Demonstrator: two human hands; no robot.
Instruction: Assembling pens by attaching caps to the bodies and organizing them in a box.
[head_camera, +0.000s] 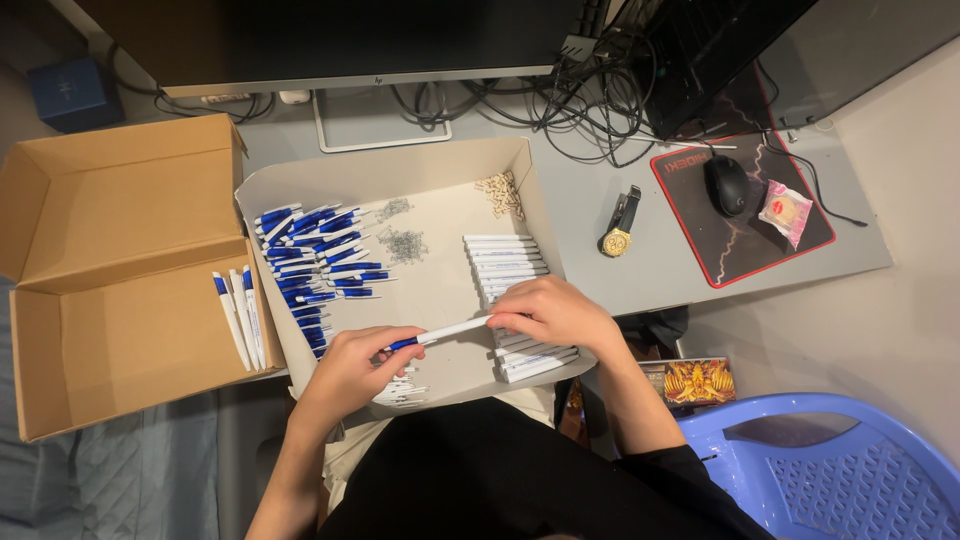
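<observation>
On a grey desk (600, 290), left hand (350, 370) and right hand (555, 312) both grip one pen (440, 333); three pens (240, 318) lie boxed.

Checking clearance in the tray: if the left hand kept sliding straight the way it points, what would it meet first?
The left hand points right along the pen it holds, so it would probably meet the right hand first; depth is unclear.
</observation>
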